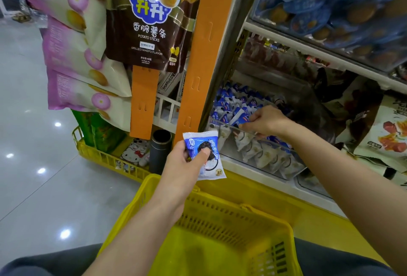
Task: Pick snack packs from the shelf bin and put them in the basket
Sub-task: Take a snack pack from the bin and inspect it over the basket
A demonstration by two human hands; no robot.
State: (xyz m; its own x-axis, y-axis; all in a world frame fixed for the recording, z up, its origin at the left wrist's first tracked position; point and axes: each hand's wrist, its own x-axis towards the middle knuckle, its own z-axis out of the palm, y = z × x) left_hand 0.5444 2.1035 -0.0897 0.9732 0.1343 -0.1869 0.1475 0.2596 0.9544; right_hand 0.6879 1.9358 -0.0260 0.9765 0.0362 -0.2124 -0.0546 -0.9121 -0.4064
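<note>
left hand [187,161] pinching snack pack [204,156] over basket [220,220] | right hand [267,121] pinching another pack [241,119] in shelf bin [253,154] | risk: thin pinch slips, pack falls outside basket

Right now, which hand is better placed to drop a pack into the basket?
Left. The left hand holds a snack pack near the far rim of the yellow basket; the right hand is up in the shelf bin, pinching another pack.
</note>
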